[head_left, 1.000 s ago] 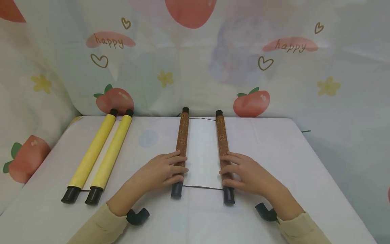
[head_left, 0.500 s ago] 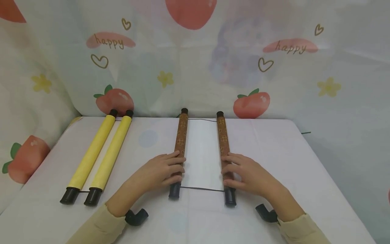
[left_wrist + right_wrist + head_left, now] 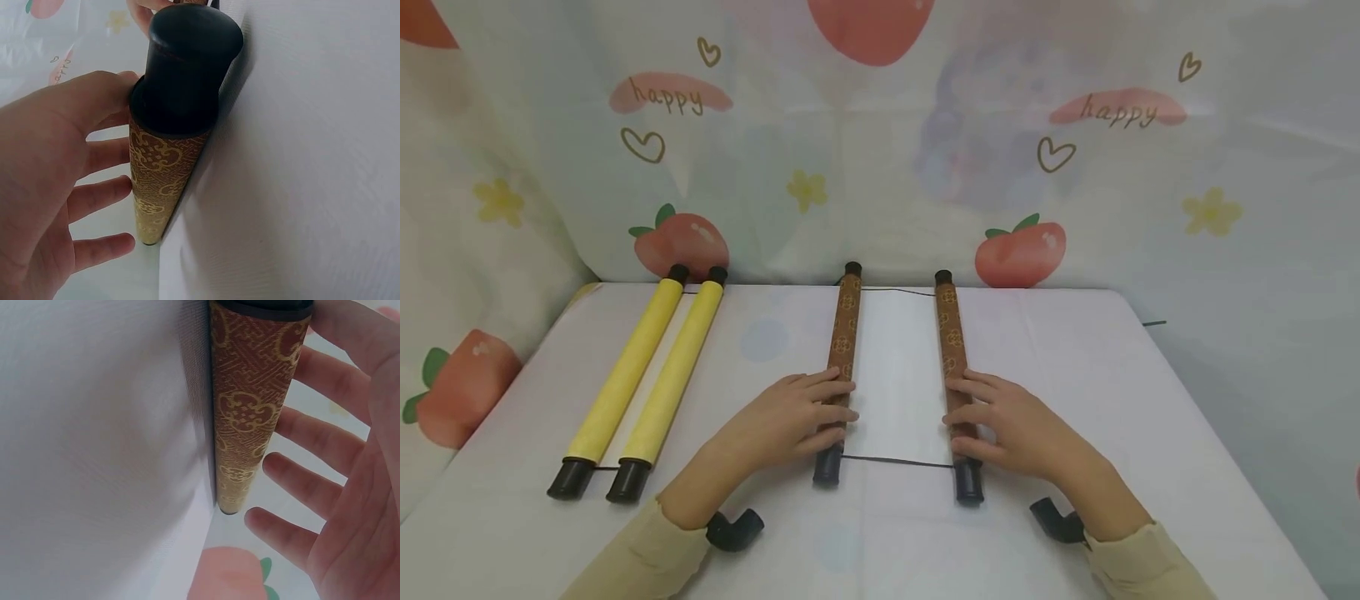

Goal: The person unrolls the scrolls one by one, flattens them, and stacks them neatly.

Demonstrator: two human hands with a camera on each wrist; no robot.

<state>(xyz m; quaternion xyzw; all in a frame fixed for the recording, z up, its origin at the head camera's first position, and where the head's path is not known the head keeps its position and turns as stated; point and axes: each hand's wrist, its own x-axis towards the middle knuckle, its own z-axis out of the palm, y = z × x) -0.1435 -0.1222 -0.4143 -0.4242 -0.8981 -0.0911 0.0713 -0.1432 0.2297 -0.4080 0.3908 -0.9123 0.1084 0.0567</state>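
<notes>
Roller's [image 3: 953,367] middle under right hand [image 3: 1011,427]

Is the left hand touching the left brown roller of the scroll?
Touching. In the head view the left hand lies with straight fingers across the left brown roller, no gap between them.

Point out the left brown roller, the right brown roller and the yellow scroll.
left brown roller [image 3: 844,333], head view, bare patterned shaft beyond the fingers
right brown roller [image 3: 949,329], head view, patterned shaft
yellow scroll [image 3: 625,375], head view, left tube's middle
</notes>
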